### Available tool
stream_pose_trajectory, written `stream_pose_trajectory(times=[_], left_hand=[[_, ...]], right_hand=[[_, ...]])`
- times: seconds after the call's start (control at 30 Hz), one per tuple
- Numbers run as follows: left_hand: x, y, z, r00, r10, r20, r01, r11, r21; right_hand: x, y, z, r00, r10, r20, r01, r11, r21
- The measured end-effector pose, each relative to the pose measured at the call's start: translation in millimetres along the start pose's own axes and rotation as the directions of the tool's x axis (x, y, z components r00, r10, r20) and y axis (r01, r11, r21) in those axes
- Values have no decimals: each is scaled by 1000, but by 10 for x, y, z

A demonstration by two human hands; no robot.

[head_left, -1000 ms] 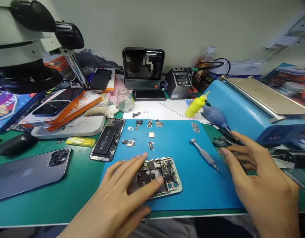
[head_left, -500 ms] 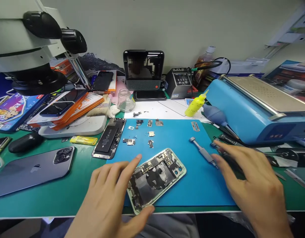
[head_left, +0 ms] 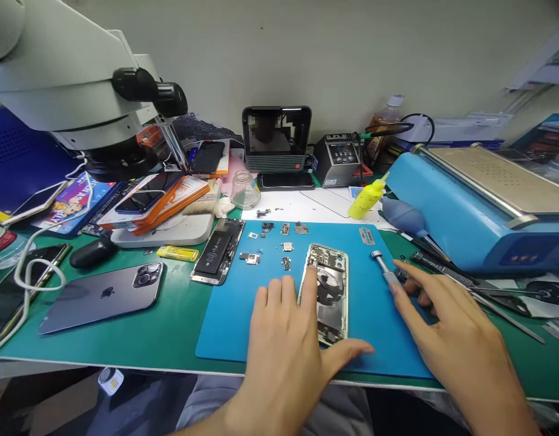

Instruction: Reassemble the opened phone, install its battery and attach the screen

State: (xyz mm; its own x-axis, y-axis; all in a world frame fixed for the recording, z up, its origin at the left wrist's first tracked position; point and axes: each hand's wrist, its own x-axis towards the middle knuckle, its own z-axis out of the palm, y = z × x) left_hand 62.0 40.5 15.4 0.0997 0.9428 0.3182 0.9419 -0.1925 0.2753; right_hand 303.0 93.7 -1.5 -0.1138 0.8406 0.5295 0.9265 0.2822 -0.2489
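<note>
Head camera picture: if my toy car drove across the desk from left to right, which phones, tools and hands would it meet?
Dark phone → gray phone → phone panel → opened phone → screwdriver → right hand. The left hand overlaps the opened phone, so I left it out.

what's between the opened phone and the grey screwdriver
In the head view, only bare blue mat separates the opened phone from the grey screwdriver.
</note>
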Motion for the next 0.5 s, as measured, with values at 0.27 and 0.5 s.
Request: stream_pose_trajectory(times=[0.27, 0.5], left_hand=[[531, -844, -432, 954, 278, 108, -286, 956, 65], [772, -1037, -389, 839, 503, 208, -527, 846, 78]], right_hand=[[-12, -17, -2, 998, -64, -6, 64, 998, -9], [-42, -5, 1, 998, -63, -12, 63, 998, 5]])
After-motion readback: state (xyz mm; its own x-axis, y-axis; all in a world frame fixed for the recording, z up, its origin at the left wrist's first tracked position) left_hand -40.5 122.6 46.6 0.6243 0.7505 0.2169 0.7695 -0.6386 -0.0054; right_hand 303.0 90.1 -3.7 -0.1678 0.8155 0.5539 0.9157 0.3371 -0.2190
